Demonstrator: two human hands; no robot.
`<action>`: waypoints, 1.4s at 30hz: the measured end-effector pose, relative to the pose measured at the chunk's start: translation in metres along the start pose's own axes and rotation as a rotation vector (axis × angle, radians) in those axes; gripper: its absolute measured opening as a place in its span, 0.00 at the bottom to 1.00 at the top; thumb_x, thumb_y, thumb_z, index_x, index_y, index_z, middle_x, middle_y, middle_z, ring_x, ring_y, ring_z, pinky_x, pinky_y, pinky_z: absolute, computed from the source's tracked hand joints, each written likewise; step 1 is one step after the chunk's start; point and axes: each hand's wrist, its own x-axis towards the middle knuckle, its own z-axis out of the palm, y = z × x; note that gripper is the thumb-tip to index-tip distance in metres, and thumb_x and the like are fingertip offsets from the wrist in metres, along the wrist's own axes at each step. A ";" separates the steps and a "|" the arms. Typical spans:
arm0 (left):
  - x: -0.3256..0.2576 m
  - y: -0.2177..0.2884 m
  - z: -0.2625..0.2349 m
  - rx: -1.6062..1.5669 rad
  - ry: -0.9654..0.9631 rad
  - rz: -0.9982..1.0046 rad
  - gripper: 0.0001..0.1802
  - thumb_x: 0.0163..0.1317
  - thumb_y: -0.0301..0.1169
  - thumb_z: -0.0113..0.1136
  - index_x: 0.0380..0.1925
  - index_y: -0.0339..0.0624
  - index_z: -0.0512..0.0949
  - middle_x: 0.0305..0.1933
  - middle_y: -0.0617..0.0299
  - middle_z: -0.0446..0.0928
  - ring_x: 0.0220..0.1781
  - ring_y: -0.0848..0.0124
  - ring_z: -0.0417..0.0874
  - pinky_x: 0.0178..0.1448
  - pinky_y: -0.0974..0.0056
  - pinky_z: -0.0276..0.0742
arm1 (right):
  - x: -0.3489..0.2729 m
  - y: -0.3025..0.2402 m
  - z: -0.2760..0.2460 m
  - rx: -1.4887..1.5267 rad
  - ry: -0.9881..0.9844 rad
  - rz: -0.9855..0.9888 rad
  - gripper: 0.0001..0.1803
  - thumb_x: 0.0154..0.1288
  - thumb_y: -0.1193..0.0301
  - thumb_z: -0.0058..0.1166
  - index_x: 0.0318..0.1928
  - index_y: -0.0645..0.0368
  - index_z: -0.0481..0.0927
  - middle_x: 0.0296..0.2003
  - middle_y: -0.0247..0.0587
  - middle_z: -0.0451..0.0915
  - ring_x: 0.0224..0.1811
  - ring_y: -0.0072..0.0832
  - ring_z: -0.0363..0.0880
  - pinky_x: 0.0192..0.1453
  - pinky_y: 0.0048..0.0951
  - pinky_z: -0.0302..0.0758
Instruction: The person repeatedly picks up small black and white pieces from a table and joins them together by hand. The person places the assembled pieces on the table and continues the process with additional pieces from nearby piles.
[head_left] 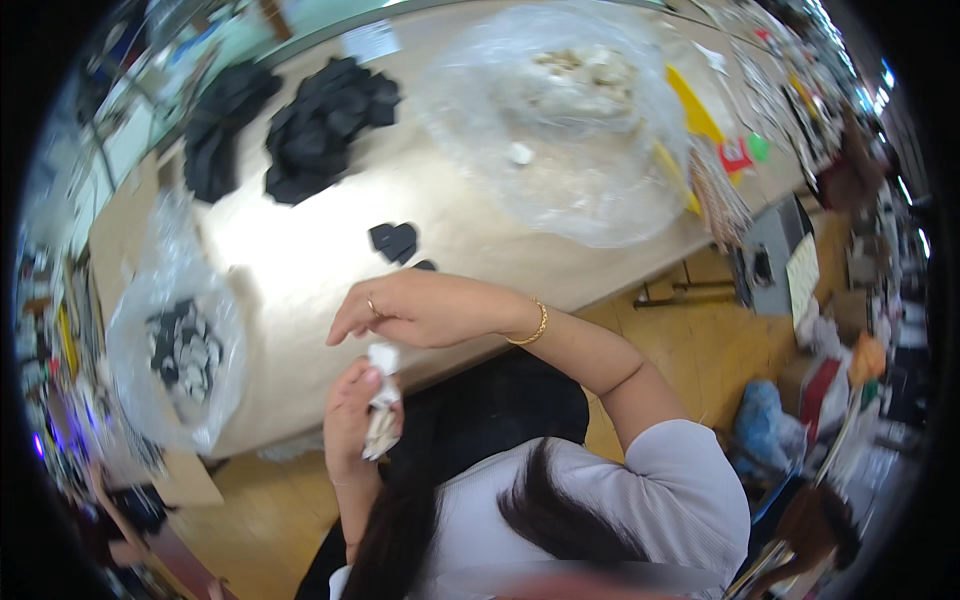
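My left hand [350, 412] is closed around a bunch of small white pieces [382, 388], thin and soft-looking, perhaps cloth or paper. They stick out above and below its fingers, near the table's front edge. Just above them is my right hand [425, 308], palm down, with loosely bent fingers pointing left; I see nothing in it. Beyond its knuckles lie a few small black flat pieces [395, 242] on the brown-covered table [300, 290]. Another dark piece is partly hidden behind the right hand.
Two heaps of black pieces [325, 125] lie at the far left. A clear plastic bag [220, 330] with black and grey pieces sits at the left edge. A larger clear bag [600, 190] with whitish pieces spreads far right, beside a yellow object [695, 110]. A dark seat [520, 400] is below.
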 end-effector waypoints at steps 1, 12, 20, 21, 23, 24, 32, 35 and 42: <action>0.005 0.002 0.001 -0.012 -0.084 -0.012 0.14 0.76 0.38 0.52 0.38 0.37 0.74 0.24 0.58 0.73 0.15 0.71 0.73 0.17 0.67 0.67 | -0.012 0.000 -0.005 0.084 -0.015 0.060 0.16 0.68 0.72 0.57 0.55 0.57 0.85 0.52 0.44 0.83 0.50 0.40 0.85 0.55 0.36 0.80; 0.024 -0.009 0.028 -0.209 -0.493 -0.191 0.16 0.78 0.39 0.45 0.33 0.39 0.70 0.25 0.60 0.69 0.14 0.71 0.71 0.18 0.68 0.65 | -0.070 0.011 -0.014 0.299 0.290 0.044 0.09 0.66 0.74 0.65 0.46 0.61 0.83 0.39 0.38 0.85 0.43 0.23 0.84 0.49 0.26 0.81; 0.020 -0.015 0.038 0.257 -0.087 -0.038 0.09 0.74 0.33 0.58 0.40 0.37 0.78 0.28 0.66 0.75 0.28 0.79 0.76 0.30 0.76 0.68 | -0.074 0.022 -0.018 0.563 0.606 0.282 0.08 0.67 0.76 0.65 0.40 0.60 0.77 0.35 0.38 0.84 0.35 0.22 0.83 0.42 0.24 0.81; 0.021 -0.014 0.039 0.267 -0.042 0.003 0.09 0.73 0.33 0.59 0.42 0.37 0.78 0.29 0.67 0.75 0.30 0.81 0.75 0.31 0.77 0.67 | -0.074 0.023 -0.018 0.589 0.589 0.293 0.08 0.67 0.75 0.66 0.40 0.60 0.78 0.35 0.38 0.84 0.34 0.21 0.83 0.41 0.23 0.81; 0.023 -0.010 0.042 0.310 0.067 0.042 0.10 0.73 0.31 0.60 0.46 0.36 0.79 0.31 0.68 0.74 0.33 0.83 0.73 0.34 0.78 0.65 | -0.074 0.023 -0.019 0.639 0.561 0.314 0.08 0.68 0.75 0.66 0.42 0.62 0.79 0.34 0.37 0.84 0.34 0.20 0.83 0.41 0.22 0.81; 0.024 -0.006 0.044 0.306 0.056 0.120 0.10 0.72 0.30 0.60 0.47 0.36 0.79 0.33 0.69 0.73 0.33 0.84 0.72 0.35 0.78 0.65 | -0.074 0.023 -0.019 0.661 0.531 0.340 0.08 0.68 0.75 0.65 0.42 0.63 0.79 0.35 0.37 0.84 0.34 0.20 0.83 0.41 0.21 0.81; 0.047 0.010 0.048 0.538 0.056 0.350 0.07 0.70 0.29 0.64 0.41 0.34 0.82 0.39 0.67 0.72 0.31 0.85 0.69 0.33 0.76 0.63 | -0.072 0.007 -0.014 0.403 0.475 0.499 0.09 0.69 0.74 0.65 0.47 0.63 0.84 0.38 0.37 0.83 0.35 0.21 0.83 0.41 0.21 0.79; 0.047 0.008 0.043 0.584 0.058 0.328 0.09 0.69 0.32 0.65 0.38 0.35 0.82 0.38 0.64 0.74 0.31 0.81 0.71 0.34 0.74 0.66 | -0.069 -0.005 -0.017 -0.314 0.504 0.093 0.13 0.64 0.78 0.64 0.49 0.58 0.85 0.47 0.40 0.81 0.38 0.23 0.83 0.43 0.25 0.80; 0.047 0.003 0.033 0.658 -0.037 0.437 0.07 0.69 0.31 0.64 0.37 0.38 0.82 0.35 0.67 0.76 0.30 0.81 0.72 0.33 0.74 0.65 | -0.066 -0.012 -0.020 -0.433 0.272 -0.051 0.11 0.62 0.79 0.63 0.45 0.55 0.87 0.46 0.38 0.78 0.42 0.29 0.82 0.48 0.32 0.81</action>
